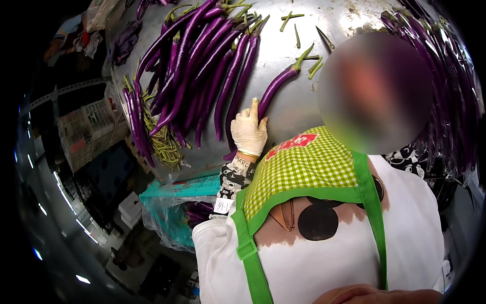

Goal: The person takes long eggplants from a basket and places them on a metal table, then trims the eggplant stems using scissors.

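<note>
My left hand (248, 133), in a white glove, is closed around the lower end of a long purple eggplant (276, 90). Its green stem points away to the upper right. Just left of the hand lies a large pile of long eggplants (202, 61) with their stems on. A blurred round patch covers the area where my right hand would be, so its fingers are hidden; only a black-and-white patterned sleeve (409, 158) shows below it. From the patch's upper left edge sticks out a pointed dark blade (325, 39).
Cut stems (315, 67) lie beside the held eggplant on the metal table (298, 101). More stem pieces (164, 144) are heaped at the left edge. Eggplants in clear plastic (450, 86) line the right side. A teal crate (177, 190) stands below; a pale crate (91, 129) is farther left.
</note>
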Motion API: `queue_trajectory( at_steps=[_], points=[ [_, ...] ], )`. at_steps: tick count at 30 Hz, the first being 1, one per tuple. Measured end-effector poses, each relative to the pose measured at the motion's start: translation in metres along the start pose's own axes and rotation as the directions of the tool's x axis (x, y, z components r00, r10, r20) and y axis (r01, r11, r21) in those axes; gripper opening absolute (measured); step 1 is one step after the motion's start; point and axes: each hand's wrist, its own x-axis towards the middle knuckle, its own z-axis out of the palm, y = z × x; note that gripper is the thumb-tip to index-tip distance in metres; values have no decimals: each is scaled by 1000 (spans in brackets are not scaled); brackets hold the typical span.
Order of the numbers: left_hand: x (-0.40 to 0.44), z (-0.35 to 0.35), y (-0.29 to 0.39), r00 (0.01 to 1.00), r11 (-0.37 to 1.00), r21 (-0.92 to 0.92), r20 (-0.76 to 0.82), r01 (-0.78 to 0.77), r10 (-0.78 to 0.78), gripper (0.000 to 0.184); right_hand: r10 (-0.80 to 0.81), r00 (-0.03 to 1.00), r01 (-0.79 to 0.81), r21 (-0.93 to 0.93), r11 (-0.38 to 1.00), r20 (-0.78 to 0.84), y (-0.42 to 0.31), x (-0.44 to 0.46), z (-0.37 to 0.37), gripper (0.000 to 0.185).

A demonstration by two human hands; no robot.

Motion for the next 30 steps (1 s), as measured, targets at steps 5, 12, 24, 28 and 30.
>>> queue_trajectory(
  at_steps=[5, 12, 24, 28, 30],
  points=[
    [-9, -4, 1, 997, 992, -104, 13, 71, -70, 65, -49, 865, -381, 717, 584, 499, -18, -32, -40, 64],
    [-14, -1, -5, 998, 985, -165, -15, 52, -55, 69, -262, 885, -58, 649, 758, 386, 4, -51, -1, 55],
    [-19, -1, -4, 998, 951, -307, -46, 26, -42, 69, -301, 711, 87, 345, 935, 636, -21, 7, -19, 51],
    [-21, -3, -4, 1000, 955, -296, -15, 18, -23, 69, -348, 691, 102, 391, 915, 634, -9, 18, -1, 47],
    [-17, -11, -6, 998, 956, -284, -20, -68, 65, 69, -333, 718, 135, 346, 928, 611, -8, 19, -1, 45]
  ],
)
